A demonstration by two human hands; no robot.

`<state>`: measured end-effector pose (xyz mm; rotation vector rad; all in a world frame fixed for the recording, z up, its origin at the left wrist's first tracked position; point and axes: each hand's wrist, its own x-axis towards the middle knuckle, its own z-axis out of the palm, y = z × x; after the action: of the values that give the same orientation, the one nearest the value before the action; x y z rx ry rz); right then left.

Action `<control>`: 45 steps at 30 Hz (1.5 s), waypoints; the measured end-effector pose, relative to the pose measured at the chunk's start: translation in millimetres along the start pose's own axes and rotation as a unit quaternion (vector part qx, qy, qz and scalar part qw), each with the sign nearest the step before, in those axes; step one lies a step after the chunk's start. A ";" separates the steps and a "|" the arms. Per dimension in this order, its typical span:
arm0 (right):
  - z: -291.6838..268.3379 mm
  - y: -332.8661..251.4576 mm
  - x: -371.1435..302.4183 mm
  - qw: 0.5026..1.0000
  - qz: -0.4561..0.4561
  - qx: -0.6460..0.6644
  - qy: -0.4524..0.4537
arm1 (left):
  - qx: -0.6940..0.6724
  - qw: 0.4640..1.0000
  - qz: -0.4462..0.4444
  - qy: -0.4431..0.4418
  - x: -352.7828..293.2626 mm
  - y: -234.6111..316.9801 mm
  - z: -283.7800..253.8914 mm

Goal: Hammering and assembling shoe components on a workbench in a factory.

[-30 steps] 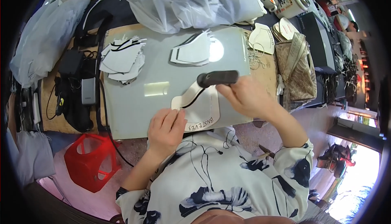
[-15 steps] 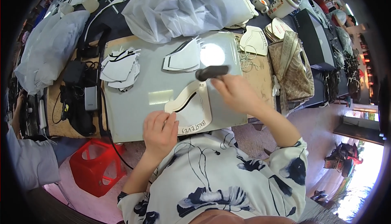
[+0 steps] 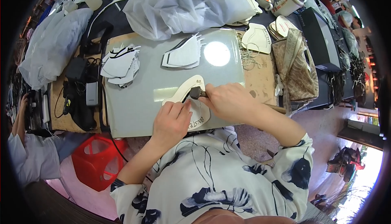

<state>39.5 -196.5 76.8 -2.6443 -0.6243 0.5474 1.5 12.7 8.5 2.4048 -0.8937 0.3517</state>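
A hammer is in my right hand, which is closed around it. Its dark head is low over the curved slot of a cream template, and a wooden handle end sticks out beyond my wrist. Whether the head touches the work I cannot tell. Under the template's slot runs a black strip, beside a white piece. My left hand lies over the template's near left part, fingers laid on it and fingertips close to the hammer head. That hand covers part of the template's lettering.
On the grey work board are a left stack of white pieces and another stack farther back. A plastic bag bulges over the far edge. To the right stand a patterned bag and a dark box. A red stool is below left.
My right hand has brought the hammer down and left, from above the template to its slot. My left hand has shifted right and farther onto the template.
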 end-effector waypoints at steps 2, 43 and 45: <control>0.7 0.0 7.8 0.999 -0.033 -0.013 0.032 | -0.001 1.000 0.001 0.001 -0.2 -2.4 -0.9; 59.2 1.0 -14.2 0.776 0.192 0.587 0.129 | -0.285 0.885 0.299 -0.214 86.5 -45.8 23.1; 67.6 5.9 -14.1 0.825 0.172 0.515 0.154 | -0.313 0.888 0.287 -0.173 85.3 -43.0 18.8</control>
<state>-0.3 -190.8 20.4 -1.7073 0.2443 0.3694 94.6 -15.5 11.3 1.5883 -1.5978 -0.1614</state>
